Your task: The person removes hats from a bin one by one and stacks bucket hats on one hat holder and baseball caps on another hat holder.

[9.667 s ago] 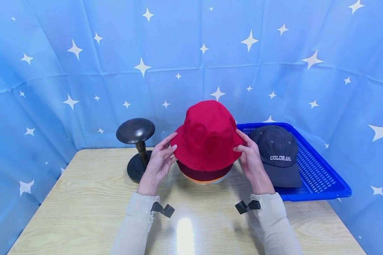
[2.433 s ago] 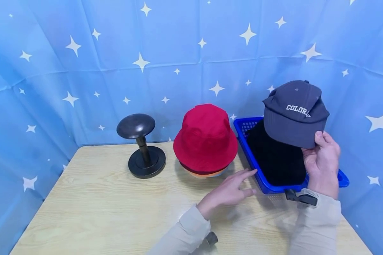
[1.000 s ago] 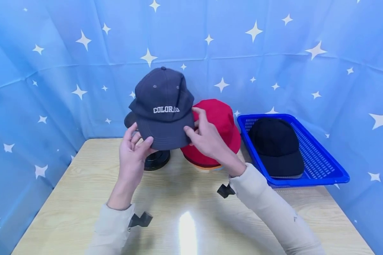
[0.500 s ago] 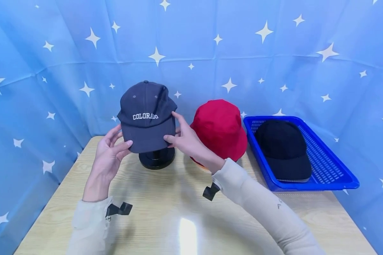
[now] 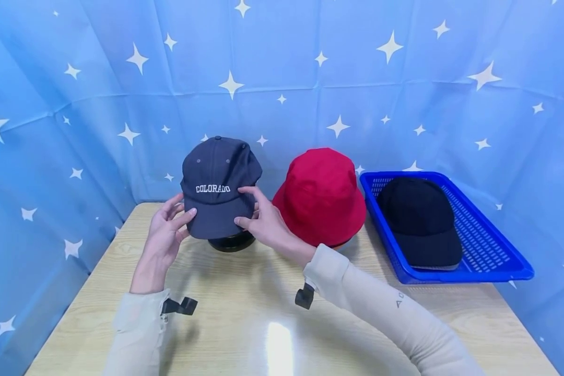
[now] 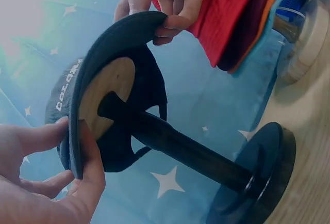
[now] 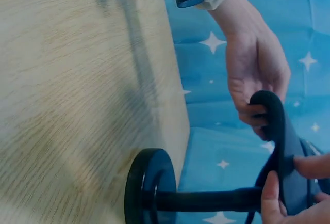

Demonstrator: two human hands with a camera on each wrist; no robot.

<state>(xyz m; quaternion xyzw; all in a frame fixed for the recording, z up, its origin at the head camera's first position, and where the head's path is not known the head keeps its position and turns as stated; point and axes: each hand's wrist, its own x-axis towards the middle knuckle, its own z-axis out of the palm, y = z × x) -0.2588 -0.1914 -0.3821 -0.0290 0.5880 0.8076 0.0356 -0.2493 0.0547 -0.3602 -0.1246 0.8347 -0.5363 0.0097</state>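
A dark grey baseball cap with COLORADO lettering sits over the top of a black hat stand at the left. In the left wrist view the stand's round wooden underside shows inside the cap. My left hand pinches the left edge of the brim between thumb and fingers. The right edge of the brim is held by my right hand, thumb in front. In the head view the cap hides all of the stand but its base.
Right of the cap, a red bucket hat tops a stack of hats on another stand with a wooden base. A blue basket at the right holds a black cap. A starry blue curtain backs the table.
The grey cap was lifted out of the basket, uncovering the black cap. Both hands carried it left, then lowered it over the black stand. Earlier, they were at the red bucket hat's brim.
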